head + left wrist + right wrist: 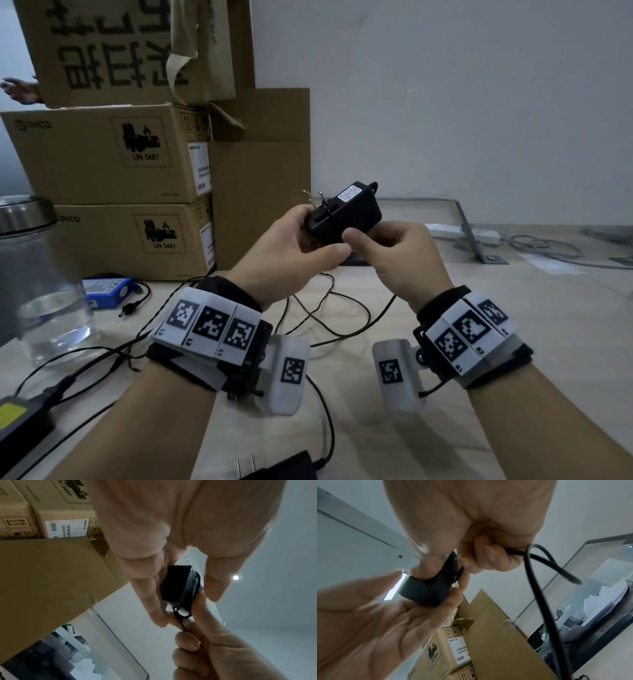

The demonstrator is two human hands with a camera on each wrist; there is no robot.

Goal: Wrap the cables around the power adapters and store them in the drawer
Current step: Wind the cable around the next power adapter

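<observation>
A black power adapter with two metal prongs and a white label is held up above the desk. My left hand grips its prong end, fingers and thumb on opposite sides. My right hand pinches the adapter's thin black cable tight against the adapter body, where a turn of cable crosses it. The loose cable trails down onto the desk between my wrists. No drawer is in view.
Stacked cardboard boxes stand at the back left. A glass jar and a blue battery pack lie left. Another black adapter is at the near left, a third at the front edge. A white power strip lies right.
</observation>
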